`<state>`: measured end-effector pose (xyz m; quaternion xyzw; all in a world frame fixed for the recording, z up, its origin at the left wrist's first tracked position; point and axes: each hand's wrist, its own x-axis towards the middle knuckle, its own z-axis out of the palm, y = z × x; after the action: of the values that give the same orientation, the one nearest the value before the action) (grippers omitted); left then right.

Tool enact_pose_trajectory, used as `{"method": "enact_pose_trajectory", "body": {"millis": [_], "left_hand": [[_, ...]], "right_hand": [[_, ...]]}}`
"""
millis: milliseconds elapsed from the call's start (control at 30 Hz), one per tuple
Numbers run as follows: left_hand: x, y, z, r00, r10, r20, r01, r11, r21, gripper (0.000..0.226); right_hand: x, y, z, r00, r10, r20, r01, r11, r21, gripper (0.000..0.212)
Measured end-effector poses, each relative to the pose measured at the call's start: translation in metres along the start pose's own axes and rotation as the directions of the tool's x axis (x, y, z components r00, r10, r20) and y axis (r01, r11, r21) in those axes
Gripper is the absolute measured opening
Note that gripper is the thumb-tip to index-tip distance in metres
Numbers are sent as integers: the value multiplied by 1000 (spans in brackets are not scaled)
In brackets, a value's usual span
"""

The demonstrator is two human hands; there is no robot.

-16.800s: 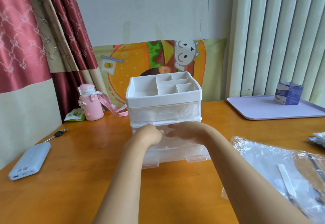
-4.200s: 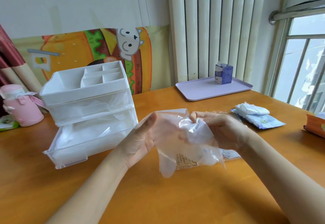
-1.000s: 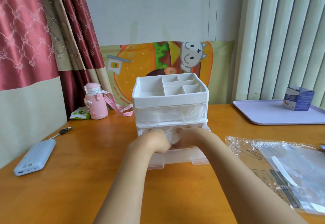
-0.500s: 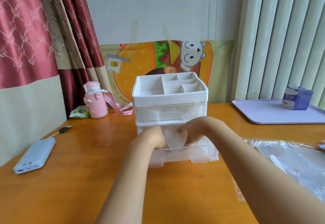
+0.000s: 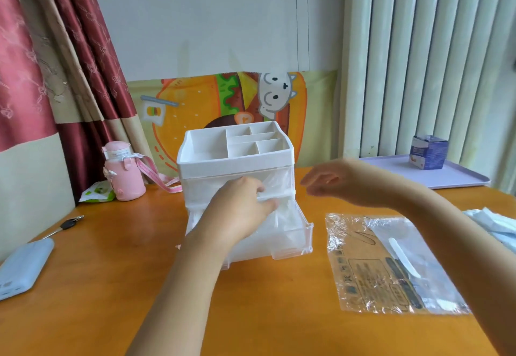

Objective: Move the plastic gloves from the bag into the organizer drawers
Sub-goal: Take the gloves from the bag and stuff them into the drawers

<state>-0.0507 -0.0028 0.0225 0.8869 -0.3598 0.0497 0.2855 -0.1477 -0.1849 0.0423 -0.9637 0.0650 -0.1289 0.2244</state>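
A white organizer (image 5: 237, 160) with a divided top tray stands mid-table. Its clear lower drawer (image 5: 296, 239) is pulled out and holds crumpled clear plastic gloves (image 5: 284, 221). My left hand (image 5: 240, 210) reaches into that drawer, fingers resting on the gloves near the drawer's top edge. My right hand (image 5: 335, 182) hovers to the right of the organizer, fingers loose and holding nothing. The clear glove bag (image 5: 391, 266) lies flat on the table at the right, with printed labels showing.
A pink bottle (image 5: 122, 174) and green packet (image 5: 97, 192) sit back left. Keys (image 5: 67, 224) and a blue power bank (image 5: 19, 266) lie at the left edge. A lilac tray (image 5: 452, 177) with a small blue box (image 5: 428, 152) is back right; blue-white packets (image 5: 497, 224) far right.
My right hand has left the lower drawer and moved up and to the right, holding nothing. The left hand stays in the drawer on the gloves.
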Motion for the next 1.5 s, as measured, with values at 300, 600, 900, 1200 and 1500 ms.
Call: {"method": "enact_pose_trajectory", "body": {"millis": [300, 600, 900, 1200, 1500], "left_hand": [[-29, 61, 109, 946, 306, 104, -269, 923, -275, 40], [-23, 45, 183, 910, 251, 330, -211, 966, -152, 40], [-20, 34, 200, 880, 222, 420, -226, 973, -42, 58], [-18, 25, 195, 890, 204, 409, -211, 977, -28, 57], [-18, 25, 194, 886, 202, 416, -214, 977, -19, 57]], "right_hand": [[-75, 113, -24, 834, 437, -335, -483, 874, -62, 43], [-122, 200, -24, 609, 726, -321, -769, 640, -12, 33], [-130, 221, -5, 541, 815, -209, -811, 571, 129, 31], [-119, 216, 7, 559, 714, -422, -643, 694, 324, 23], [-126, 207, -8, 407, 601, -688, -558, 760, 334, 14]]}}
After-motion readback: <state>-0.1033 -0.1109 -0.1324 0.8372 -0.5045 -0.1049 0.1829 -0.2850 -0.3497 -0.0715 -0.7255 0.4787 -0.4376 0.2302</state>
